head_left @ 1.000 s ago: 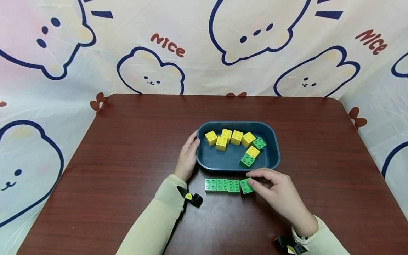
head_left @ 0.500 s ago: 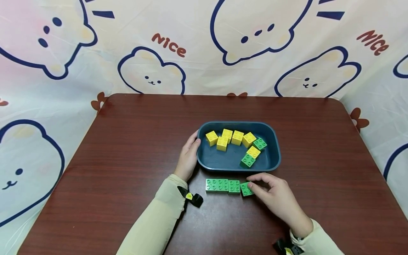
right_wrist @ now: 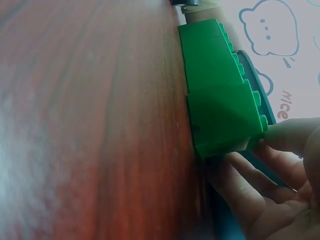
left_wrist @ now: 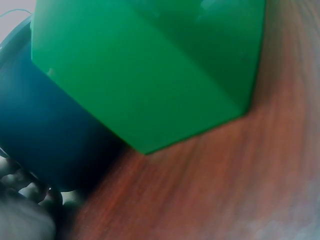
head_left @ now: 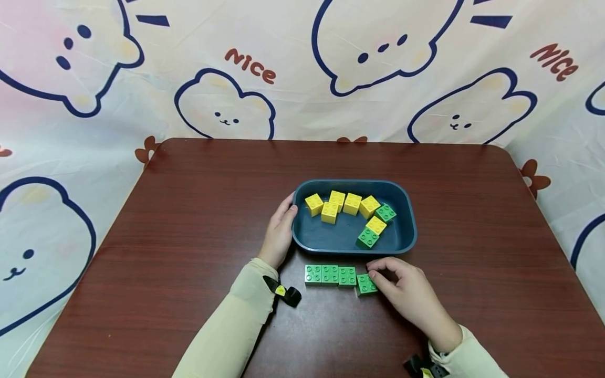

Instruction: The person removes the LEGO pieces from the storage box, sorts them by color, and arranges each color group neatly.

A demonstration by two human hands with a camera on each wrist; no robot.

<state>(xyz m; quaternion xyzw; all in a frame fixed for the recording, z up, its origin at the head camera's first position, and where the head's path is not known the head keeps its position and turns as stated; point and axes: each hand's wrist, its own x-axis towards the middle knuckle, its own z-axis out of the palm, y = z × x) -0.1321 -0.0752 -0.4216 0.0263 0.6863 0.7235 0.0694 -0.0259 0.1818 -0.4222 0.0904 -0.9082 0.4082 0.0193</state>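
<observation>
A dark blue tray holds several yellow building blocks and 2 green ones. My left hand grips the tray's left end, thumb at the rim. In front of the tray lies a row of green building blocks, studs up. At the row's right end, my right hand pinches a green building block by its right side, between thumb and fingers. That block sits slightly nearer me than the others and a little turned. The right wrist view shows the thumb at its studded edge.
The brown wooden table extends on all sides of the tray. Behind it hangs a printed cloth with cartoon animals. A green block fills much of the left wrist view, with the tray's wall beside it.
The right-end green block has shifted slightly toward me, out of line with the row, with the right hand on it. My left hand and the tray stay in place.
</observation>
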